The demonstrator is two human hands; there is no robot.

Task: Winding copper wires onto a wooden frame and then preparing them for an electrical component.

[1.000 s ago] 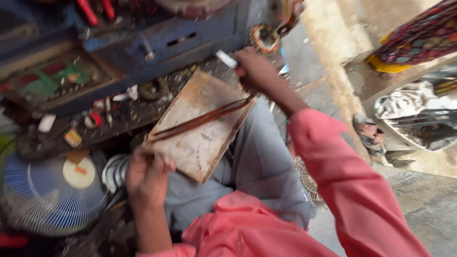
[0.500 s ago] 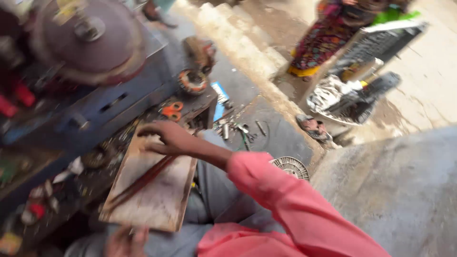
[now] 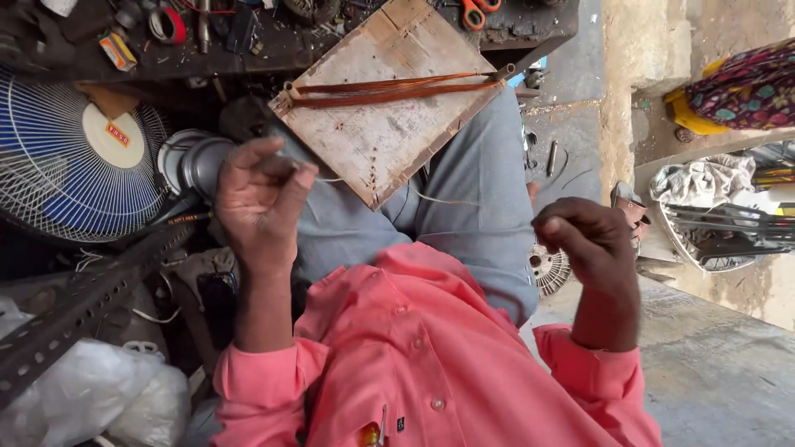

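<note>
Left hand (image 3: 263,194) pinching a thin wire (image 3: 431,199) near the wooden board (image 3: 389,124) on the lap, right hand (image 3: 590,242) clenched at the right, copper wire bundle (image 3: 389,88) across the board, blue fan (image 3: 79,157) at left

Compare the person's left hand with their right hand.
The left hand is raised near the corner of the worn wooden board, its fingers curled round something small that I cannot make out; the right hand is a closed fist, out beside the knee, clear of the board. A thin pale thread seems to run between them. Both wear pink sleeves.
</note>
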